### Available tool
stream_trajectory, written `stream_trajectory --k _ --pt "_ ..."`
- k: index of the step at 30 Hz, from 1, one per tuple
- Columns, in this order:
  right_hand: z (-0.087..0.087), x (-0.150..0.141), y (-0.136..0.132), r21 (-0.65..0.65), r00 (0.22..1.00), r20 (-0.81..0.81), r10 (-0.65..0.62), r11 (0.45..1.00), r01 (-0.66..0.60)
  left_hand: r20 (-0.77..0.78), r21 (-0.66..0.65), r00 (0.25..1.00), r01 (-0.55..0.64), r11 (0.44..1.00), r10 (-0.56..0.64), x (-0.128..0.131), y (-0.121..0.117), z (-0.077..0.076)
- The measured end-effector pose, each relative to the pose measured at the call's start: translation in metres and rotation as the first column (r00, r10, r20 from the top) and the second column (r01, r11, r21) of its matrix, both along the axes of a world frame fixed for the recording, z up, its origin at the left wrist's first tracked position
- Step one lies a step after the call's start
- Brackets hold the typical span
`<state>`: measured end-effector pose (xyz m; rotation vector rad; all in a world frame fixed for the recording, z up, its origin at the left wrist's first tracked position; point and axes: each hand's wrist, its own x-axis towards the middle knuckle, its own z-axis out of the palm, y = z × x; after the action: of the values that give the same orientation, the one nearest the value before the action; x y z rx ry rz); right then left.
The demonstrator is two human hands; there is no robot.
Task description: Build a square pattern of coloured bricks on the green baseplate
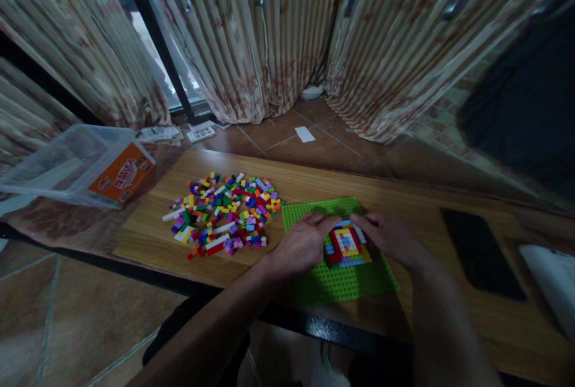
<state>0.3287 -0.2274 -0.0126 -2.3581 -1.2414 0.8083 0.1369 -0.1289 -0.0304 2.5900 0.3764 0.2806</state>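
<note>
A green baseplate lies on the wooden table, bearing a low build of toy bricks in red, yellow, white and light blue, arranged in nested rectangles. My left hand is closed against the build's left side, its fingertips at the far left corner. From the other side, my right hand grips the far right corner with bent fingers. Between the fingertips of both hands shows a light blue brick on the far edge. My fingers hide parts of the build's outer sides.
Left of the baseplate spreads a large pile of loose toy bricks in many colours. Farther left stands a clear plastic bin with an orange label. A black flat slab lies to the right, near a white object. Curtains hang behind.
</note>
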Motion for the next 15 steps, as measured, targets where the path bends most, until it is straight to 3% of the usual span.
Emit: stream_trajectory --k 4,9,15 --pt "-0.0004 -0.0011 0.0004 0.011 1.000 0.003 -0.008 1.000 0.008 -0.015 0.038 1.000 0.019 0.999 -0.018 0.0010 -0.0019 -0.0046" --pt "-0.0015 -0.0052 0.0032 0.018 0.992 0.121 -0.033 0.999 0.031 -0.034 0.072 0.999 0.003 0.997 0.000 0.0022 -0.0048 -0.0046" --pt "-0.0026 -0.0081 0.0007 0.077 0.992 0.125 -0.032 0.997 0.022 -0.038 0.017 0.999 0.001 1.000 0.000 0.0020 -0.0045 -0.0024"
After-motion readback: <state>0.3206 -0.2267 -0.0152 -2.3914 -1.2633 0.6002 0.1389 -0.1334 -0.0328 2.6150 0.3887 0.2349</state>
